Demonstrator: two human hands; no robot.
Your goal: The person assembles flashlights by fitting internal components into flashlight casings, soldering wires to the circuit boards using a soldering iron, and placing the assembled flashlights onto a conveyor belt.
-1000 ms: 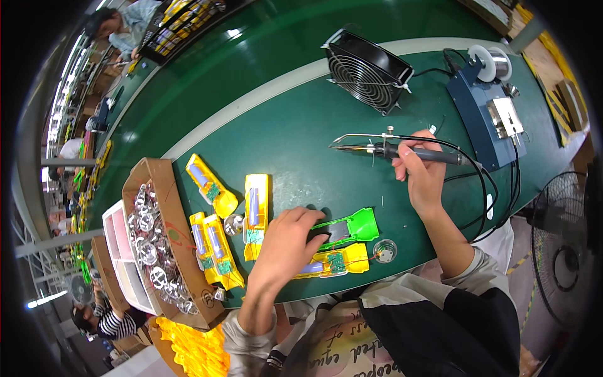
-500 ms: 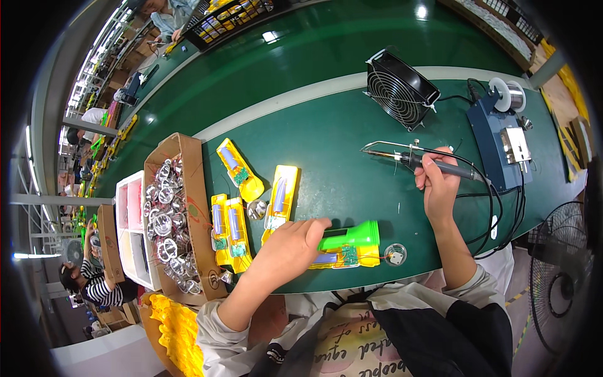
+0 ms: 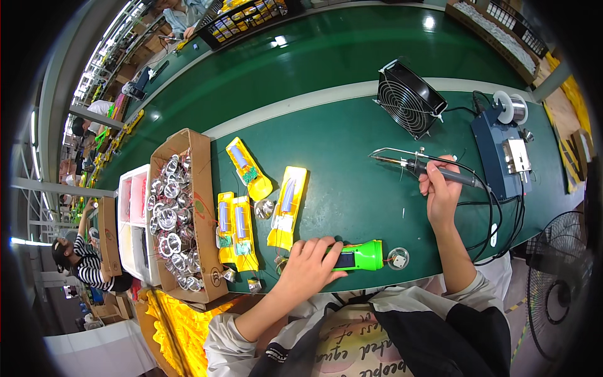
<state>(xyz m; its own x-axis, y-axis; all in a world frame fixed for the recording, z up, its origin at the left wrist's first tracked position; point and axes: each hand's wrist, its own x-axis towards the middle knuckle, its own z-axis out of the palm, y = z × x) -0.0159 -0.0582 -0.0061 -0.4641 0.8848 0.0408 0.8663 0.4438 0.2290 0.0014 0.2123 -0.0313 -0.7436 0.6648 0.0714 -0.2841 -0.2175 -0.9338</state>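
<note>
My left hand (image 3: 308, 265) lies over a green flashlight body (image 3: 367, 256) near the bench's front edge, thumb on its near side and fingers across its far side. A round reflector with an LED (image 3: 397, 258) sits just off its right end. My right hand (image 3: 441, 188) grips a soldering iron (image 3: 433, 171) with a thin wire guide along it, its tip pointing left above the bench. Left of the flashlight lie yellow flashlight shells (image 3: 288, 207) holding blue battery cells and green circuit boards. A loose silver reflector (image 3: 264, 208) rests between them.
A cardboard box (image 3: 202, 220) of reflectors stands at left, beside a white divided tray (image 3: 135, 226). Behind the iron are a black fan (image 3: 411, 99) and a blue solder feeder (image 3: 502, 154) with a wire spool. Black cables (image 3: 502, 220) loop at right. Other people work farther left.
The green body has come down over the yellow shell with the board, which no longer shows. My left hand has shifted onto the green body; my right hand keeps the soldering iron raised.
</note>
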